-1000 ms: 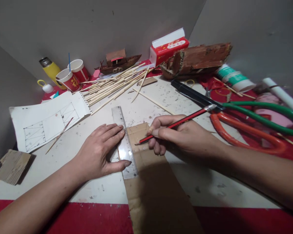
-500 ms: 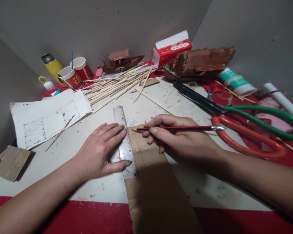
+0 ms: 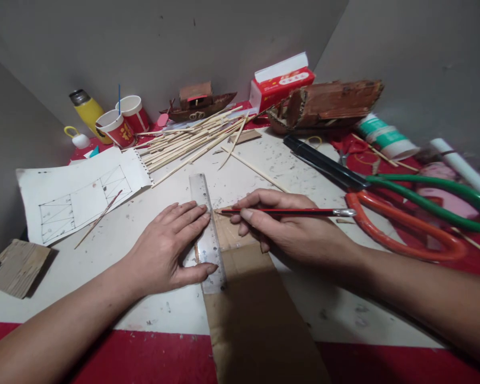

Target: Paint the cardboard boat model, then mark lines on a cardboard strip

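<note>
My left hand (image 3: 170,245) lies flat with its fingers stretched out, pressing on a clear plastic ruler (image 3: 210,256). The ruler rests along the left edge of a long brown cardboard strip (image 3: 260,314), which runs toward me. In my right hand (image 3: 290,226) a red and black pencil (image 3: 304,212) is pinched between thumb and fingers. Its tip meets the cardboard right beside the ruler's edge, near the strip's far end. Faint pencil lines show on that end, partly covered by my right fingers.
Big scissors (image 3: 358,184) with green and orange handles lie at right. Thin wooden sticks (image 3: 192,138) are piled behind. A sheet with drawings (image 3: 88,192) and a cardboard scrap (image 3: 20,266) lie left. Model boats (image 3: 332,106), cups (image 3: 118,128) and a red box (image 3: 282,85) line the back.
The ruler's far end has shifted slightly to the right, with my left fingers moving along. The pencil has moved a little left, its tip now nearer the ruler.
</note>
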{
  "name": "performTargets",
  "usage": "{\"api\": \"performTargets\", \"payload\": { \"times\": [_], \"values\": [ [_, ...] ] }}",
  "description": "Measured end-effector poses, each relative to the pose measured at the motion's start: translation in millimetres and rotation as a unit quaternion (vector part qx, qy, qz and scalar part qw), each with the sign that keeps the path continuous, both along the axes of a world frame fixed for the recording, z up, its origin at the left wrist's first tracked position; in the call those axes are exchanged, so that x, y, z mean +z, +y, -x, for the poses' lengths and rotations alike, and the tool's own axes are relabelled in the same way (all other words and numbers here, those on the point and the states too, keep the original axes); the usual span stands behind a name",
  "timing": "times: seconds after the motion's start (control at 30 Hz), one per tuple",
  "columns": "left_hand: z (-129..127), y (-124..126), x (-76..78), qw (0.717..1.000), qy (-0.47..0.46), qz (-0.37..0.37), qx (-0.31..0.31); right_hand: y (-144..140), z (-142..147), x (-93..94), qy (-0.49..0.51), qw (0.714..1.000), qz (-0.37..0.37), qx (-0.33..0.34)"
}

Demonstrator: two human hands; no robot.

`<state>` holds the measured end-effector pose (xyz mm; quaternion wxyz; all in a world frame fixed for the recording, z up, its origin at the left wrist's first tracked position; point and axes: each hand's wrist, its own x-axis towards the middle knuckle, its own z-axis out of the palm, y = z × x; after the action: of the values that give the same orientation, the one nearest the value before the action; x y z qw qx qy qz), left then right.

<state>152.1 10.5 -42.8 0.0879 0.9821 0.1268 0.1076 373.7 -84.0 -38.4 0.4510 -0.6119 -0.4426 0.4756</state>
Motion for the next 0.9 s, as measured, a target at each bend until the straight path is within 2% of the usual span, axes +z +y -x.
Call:
{"api": "performTargets", "payload": {
  "times": [0.53, 0.9],
  "values": [
    [-3.2, 0.3, 3.1, 1.0, -0.003, 0.019, -0.004, 0.2, -3.4, 1.9, -0.047, 0.998, -0.026, 0.031],
    [-3.5, 0.4, 4.2, 1.0, 0.006, 0.02, -0.001, -0.8, -2.5, 10.5, 0.002, 1.0, 0.004, 0.027]
  ]
}}
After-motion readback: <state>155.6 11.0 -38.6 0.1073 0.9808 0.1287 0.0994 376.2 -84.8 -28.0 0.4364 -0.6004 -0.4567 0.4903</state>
